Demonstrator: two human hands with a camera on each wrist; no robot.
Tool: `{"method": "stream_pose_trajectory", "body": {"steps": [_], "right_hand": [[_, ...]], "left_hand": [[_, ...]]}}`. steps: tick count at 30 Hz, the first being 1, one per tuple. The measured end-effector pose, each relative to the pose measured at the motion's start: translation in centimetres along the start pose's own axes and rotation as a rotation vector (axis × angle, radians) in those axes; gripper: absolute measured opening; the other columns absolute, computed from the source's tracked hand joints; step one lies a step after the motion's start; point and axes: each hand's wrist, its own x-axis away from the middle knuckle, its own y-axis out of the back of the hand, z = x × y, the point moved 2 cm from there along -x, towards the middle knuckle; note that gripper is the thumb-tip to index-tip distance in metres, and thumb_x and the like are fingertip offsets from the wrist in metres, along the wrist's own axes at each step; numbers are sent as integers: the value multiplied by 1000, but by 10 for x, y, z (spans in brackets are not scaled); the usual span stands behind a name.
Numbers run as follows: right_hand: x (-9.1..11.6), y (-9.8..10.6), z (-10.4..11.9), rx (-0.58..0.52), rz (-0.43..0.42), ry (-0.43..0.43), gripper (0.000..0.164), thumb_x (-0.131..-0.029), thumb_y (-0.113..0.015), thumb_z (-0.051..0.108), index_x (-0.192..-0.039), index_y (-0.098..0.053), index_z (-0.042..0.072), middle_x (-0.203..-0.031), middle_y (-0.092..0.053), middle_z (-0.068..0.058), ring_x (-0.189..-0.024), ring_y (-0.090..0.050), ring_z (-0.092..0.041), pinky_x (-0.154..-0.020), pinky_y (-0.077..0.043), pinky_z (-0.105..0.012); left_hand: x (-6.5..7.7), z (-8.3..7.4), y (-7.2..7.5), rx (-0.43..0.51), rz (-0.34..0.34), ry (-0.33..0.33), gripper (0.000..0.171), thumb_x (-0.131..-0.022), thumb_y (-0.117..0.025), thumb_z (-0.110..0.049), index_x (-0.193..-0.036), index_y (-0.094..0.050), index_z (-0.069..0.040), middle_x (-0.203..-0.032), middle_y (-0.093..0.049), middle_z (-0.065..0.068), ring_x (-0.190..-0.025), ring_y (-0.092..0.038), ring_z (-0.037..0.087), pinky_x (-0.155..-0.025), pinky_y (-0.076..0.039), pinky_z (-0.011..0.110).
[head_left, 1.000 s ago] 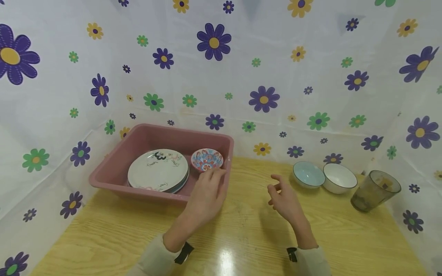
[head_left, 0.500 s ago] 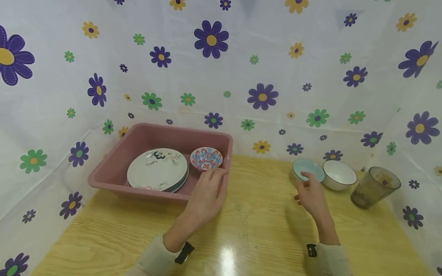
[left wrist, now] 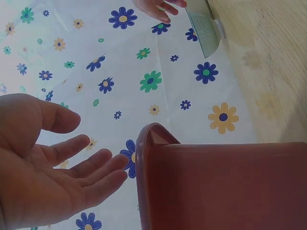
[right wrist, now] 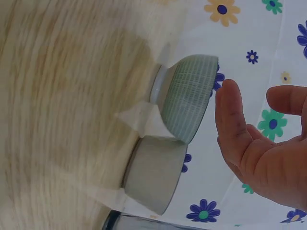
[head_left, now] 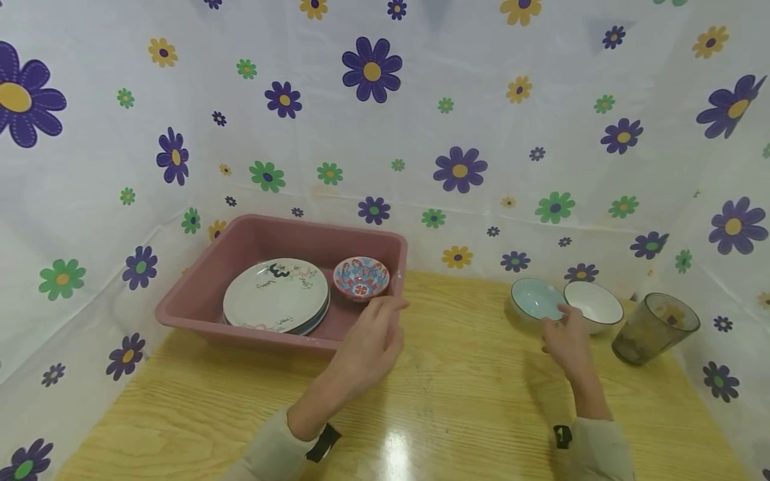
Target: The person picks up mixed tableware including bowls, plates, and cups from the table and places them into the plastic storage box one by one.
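L hand (head_left: pixel 368 344) by tub (head_left: pixel 325 244), R hand (head_left: pixel 568 344) nr blue bowl (head_left: pixel 534 298), fingers loose, white bowl (head_left: pixel 592 299) + glass (head_left: pixel 654 330) alongside

We seem to be at a screened-off tabletop, home or studio we cannot tell, with flower-print sheeting (head_left: pixel 415 133) hung round a wood-grain table (head_left: pixel 448 381) that bears bowls (head_left: pixel 534 298) and a pink tub (head_left: pixel 319 242).

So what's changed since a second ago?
The right grip moved right, up to the light-blue round ceramic bowl. The left grip shifted slightly right, by the pink rectangular plastic tub. Nothing taken hold of or let go. Same places: tub, white round plates, red-and-blue patterned round bowl, both bowls on the right, smoky transparent tumbler.
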Motion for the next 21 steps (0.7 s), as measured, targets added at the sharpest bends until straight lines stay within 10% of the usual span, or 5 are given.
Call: {"method": "stream_pose_trajectory", "body": {"steps": [21], "right_hand": [[-24,11,-32,-419,115,-235,65,-106,-32,20,-156,2,-3,-160,-2,-28,-86,-63,-12,-81,-57,-23]], "left_hand": [[5,-6,-11,60,117,-30,41,-95,-58,-5,-135,-51,-4,-135,-51,14,-124,-54,26,-101,-49,42]]}}
